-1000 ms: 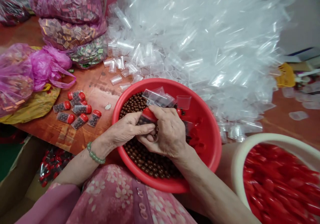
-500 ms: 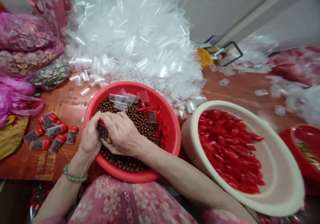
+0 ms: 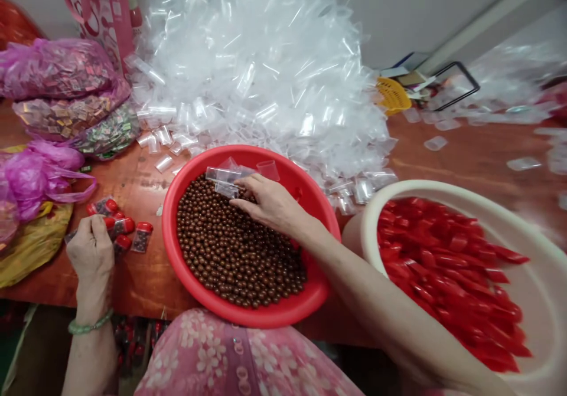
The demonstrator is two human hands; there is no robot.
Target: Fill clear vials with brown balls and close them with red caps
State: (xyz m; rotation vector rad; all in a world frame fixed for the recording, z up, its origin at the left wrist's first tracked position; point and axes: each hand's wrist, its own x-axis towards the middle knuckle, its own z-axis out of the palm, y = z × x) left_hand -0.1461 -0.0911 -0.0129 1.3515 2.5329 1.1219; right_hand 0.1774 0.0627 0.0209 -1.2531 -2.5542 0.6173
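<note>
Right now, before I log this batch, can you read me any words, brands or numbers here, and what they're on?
No text is legible.
Printed packets in the pink bag: too small to read.
Patterned bag behind them: marks too blurred to read.
Red-capped tube: no readable label.

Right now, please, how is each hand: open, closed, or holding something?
Left hand: closed, curled over red-capped tubes; whether it grips one cannot be told.
Right hand: open, beside clear plastic tubes, holding nothing visible.
</note>
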